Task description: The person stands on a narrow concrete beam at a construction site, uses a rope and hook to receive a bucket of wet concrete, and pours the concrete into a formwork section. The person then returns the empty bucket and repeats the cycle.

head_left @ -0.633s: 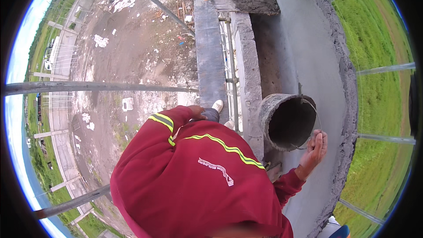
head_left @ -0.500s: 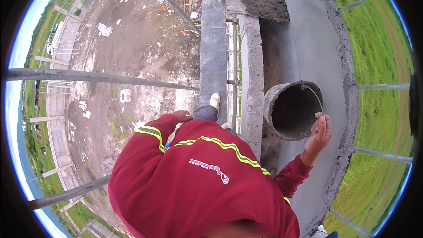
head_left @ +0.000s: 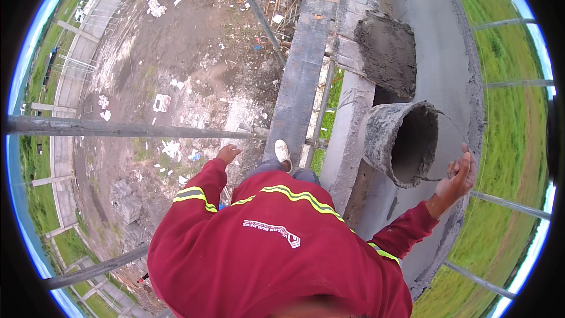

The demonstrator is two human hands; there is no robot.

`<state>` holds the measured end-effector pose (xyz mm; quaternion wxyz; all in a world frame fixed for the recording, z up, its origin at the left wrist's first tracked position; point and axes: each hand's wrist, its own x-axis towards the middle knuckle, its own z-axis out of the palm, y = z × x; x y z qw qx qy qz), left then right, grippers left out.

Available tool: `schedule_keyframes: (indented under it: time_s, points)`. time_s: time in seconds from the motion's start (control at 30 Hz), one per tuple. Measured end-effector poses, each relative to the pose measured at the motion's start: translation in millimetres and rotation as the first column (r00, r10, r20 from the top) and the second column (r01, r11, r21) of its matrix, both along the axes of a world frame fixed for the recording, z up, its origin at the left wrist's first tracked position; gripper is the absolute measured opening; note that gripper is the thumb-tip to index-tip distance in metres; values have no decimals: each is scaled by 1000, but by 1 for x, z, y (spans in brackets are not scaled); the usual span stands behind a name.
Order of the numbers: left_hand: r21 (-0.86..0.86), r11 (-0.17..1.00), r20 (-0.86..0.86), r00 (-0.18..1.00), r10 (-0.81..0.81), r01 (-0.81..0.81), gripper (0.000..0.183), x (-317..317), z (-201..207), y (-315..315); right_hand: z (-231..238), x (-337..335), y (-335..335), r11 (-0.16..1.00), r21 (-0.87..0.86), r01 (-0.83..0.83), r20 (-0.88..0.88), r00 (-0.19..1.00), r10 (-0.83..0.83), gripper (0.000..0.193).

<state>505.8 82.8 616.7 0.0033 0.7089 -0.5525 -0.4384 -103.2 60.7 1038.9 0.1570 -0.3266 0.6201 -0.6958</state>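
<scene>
My right hand (head_left: 454,180) is closed around the thin wire handle of a bucket (head_left: 382,140). The bucket is crusted with grey mortar and tilts on its side, its dark mouth facing my right hand. Below it runs the smooth grey concrete ledge (head_left: 442,70); whether the bucket touches the ledge is unclear. My left hand (head_left: 228,153) hangs free over the left side, fingers slightly apart and nothing in them. A board (head_left: 385,53) heaped with wet mortar lies just beyond the bucket.
One white shoe of mine (head_left: 283,152) stands on a narrow plank walkway (head_left: 303,70). Metal scaffold pipes (head_left: 135,128) cross on the left, above rubble-strewn ground (head_left: 194,65) far below. The ledge's rough outer edge (head_left: 478,88) drops toward green grass (head_left: 512,129).
My right hand has moved right with the handle pulled outward, and the bucket has turned to show more of its side. My left hand has come away from my leg.
</scene>
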Motion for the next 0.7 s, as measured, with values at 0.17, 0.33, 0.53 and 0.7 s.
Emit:
schedule_keyframes:
  time_s: [0.17, 0.33, 0.53, 0.7]
  points:
    - [-258, 927, -157, 959, 238, -272, 58, 6, 49, -206, 11, -3, -95, 994, -72, -78, -23, 997, 77, 27]
    - [-615, 596, -444, 852, 279, -516, 58, 10, 177, -469, 18, -10, -203, 995, -30, -98, -82, 992, 96, 29]
    - [-830, 103, -495, 809, 318, -548, 100, 50, 367, -780, 20, -34, -347, 995, -35, -90, -28, 996, 89, 28]
    - [-765, -13, -591, 694, 411, -644, 134, 95, 435, -968, 18, -63, -482, 995, 15, -97, -61, 993, 97, 28]
